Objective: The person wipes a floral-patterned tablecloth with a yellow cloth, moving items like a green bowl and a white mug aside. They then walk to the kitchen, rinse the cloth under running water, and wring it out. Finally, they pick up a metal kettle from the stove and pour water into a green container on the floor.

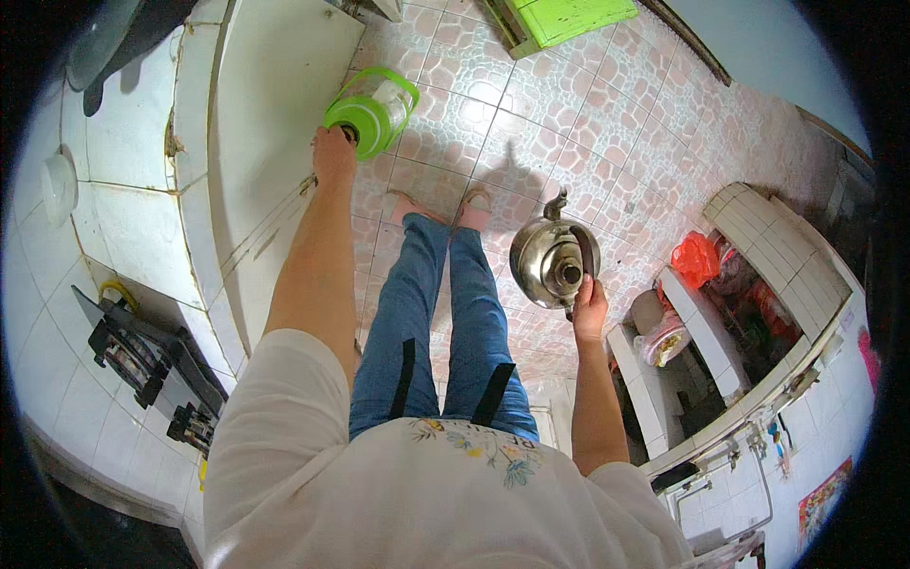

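Note:
My left hand [334, 158] is at the near end of a clear and lime-green plastic container [362, 122] with a loop handle, which looks like a thermos or jug. Its fingers are closed on a dark part at the end of it. In my right hand [589, 310] is the dark handle of a shiny stainless steel kettle [534, 259], held over the tiled floor beside my legs. The kettle's spout points away from me, and a round dark knob sits on its lid. What is inside either vessel cannot be seen.
A pale panel [277, 142] stands left of my legs, beside a white-tiled counter with a gas stove [135, 355]. At the top is a lime-green wooden stool or bench [569, 21]. Tiled shelves [700, 320] at the right hold a red plastic bag [695, 260] and other bags.

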The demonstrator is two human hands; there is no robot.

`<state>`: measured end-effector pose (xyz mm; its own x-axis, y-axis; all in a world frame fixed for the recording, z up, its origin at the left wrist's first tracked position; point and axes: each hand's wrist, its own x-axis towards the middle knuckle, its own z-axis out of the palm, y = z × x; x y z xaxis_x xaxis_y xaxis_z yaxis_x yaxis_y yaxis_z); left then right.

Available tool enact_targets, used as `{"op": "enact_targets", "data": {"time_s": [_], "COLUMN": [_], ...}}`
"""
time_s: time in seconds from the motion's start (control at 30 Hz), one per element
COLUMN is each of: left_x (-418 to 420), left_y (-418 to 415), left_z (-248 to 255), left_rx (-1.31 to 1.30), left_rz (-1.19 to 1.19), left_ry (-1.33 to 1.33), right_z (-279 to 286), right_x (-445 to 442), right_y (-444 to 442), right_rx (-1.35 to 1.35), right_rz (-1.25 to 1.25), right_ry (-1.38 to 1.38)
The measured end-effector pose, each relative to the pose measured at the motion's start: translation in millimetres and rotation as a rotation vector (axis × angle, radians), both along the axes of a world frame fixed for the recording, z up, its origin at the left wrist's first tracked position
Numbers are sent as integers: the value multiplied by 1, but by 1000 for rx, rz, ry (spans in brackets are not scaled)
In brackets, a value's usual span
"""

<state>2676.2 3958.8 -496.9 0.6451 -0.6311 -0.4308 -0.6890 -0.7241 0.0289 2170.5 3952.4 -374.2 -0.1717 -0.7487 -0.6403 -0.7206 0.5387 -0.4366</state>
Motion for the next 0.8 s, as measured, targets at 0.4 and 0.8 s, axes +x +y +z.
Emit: {"op": "enact_targets", "data": {"time_s": [0.4,0.8], "left_x": [7,-31], "left_y": [20,138], "left_z": [17,199], "left_rx": [-111,-109], "left_rz": [57,123], "left_ry": [189,586], "right_z": [41,152], "right_x": [13,8], "right_y": [-36,-225], "right_rx": [-41,-289], "right_rz": [100,-27], "right_ry": [106,19]}}
